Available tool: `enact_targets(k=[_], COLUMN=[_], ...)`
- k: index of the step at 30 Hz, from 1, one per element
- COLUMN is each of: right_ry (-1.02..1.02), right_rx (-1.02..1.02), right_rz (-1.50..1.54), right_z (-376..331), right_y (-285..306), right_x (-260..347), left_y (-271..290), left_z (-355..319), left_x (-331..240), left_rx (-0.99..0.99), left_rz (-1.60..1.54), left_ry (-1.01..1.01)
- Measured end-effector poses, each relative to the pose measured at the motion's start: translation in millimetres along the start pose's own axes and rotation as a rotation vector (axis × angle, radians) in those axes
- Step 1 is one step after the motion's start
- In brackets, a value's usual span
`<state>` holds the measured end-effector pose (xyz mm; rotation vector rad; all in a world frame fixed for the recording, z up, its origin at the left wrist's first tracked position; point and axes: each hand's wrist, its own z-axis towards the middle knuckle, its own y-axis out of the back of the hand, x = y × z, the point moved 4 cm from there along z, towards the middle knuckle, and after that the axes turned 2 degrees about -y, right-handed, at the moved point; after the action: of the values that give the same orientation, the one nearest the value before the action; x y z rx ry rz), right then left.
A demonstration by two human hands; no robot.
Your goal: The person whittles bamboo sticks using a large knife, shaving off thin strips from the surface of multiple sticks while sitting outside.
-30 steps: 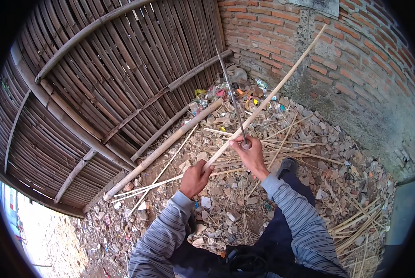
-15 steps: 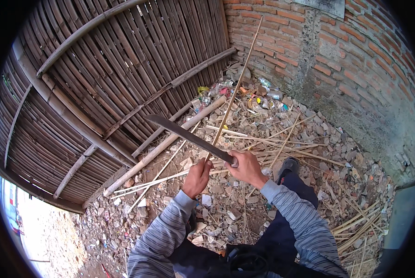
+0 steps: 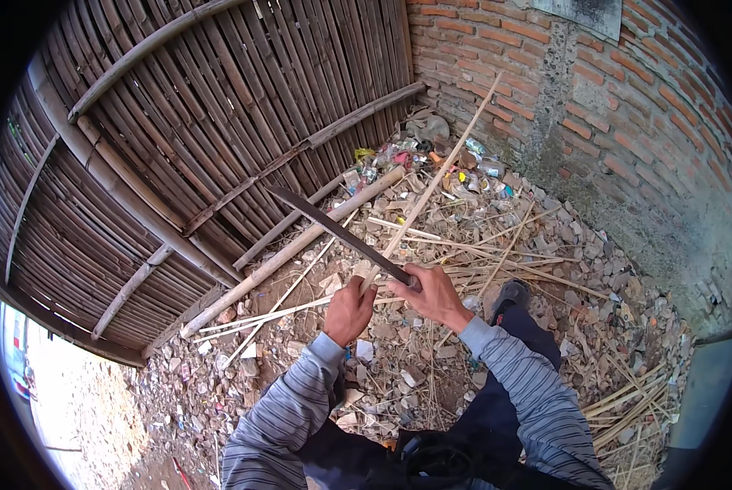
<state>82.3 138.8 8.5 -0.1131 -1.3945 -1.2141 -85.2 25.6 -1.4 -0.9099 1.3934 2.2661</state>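
My left hand (image 3: 350,313) is closed round the near end of a long, pale bamboo strip (image 3: 434,186), which slants up and away to the right. In my right hand (image 3: 434,299) is the handle of a machete (image 3: 333,230). Its long dark blade points up to the left and crosses the strip just beyond my left fingers, seemingly touching it. Where exactly the edge meets the strip is too small to tell. Both hands are close together, over the ground in front of my legs.
Several cut bamboo strips (image 3: 505,260) lie on the stony ground beyond my hands, and another bundle (image 3: 627,408) lies at lower right. A bamboo pole (image 3: 301,247) runs along the slatted bamboo wall (image 3: 211,122). Litter (image 3: 415,155) fills the corner by the brick wall (image 3: 480,49). My shoe (image 3: 511,296) shows at right.
The bamboo strip has turned to show a broader, paler face, and its far end has swung right and lower. The machete blade tip has shifted slightly right; both hands keep their grips.
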Motion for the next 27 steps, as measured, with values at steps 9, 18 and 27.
enact_targets(k=[9, 18, 27], right_ry=[-0.027, 0.027, 0.145], right_rx=[-0.064, -0.020, -0.023], right_rz=[-0.097, -0.120, -0.189], right_z=[3.2, 4.4, -2.0], right_y=[-9.4, -0.6, 6.9], right_x=[-25.9, -12.0, 2.8], left_y=[-21.0, -1.0, 0.2], left_z=[-5.2, 4.7, 4.8], left_x=[7.4, -9.0, -5.1], left_rx=[0.364, 0.353, 0.288], left_rz=[-0.571, -0.871, -0.926], left_ry=[0.298, 0.445, 0.336])
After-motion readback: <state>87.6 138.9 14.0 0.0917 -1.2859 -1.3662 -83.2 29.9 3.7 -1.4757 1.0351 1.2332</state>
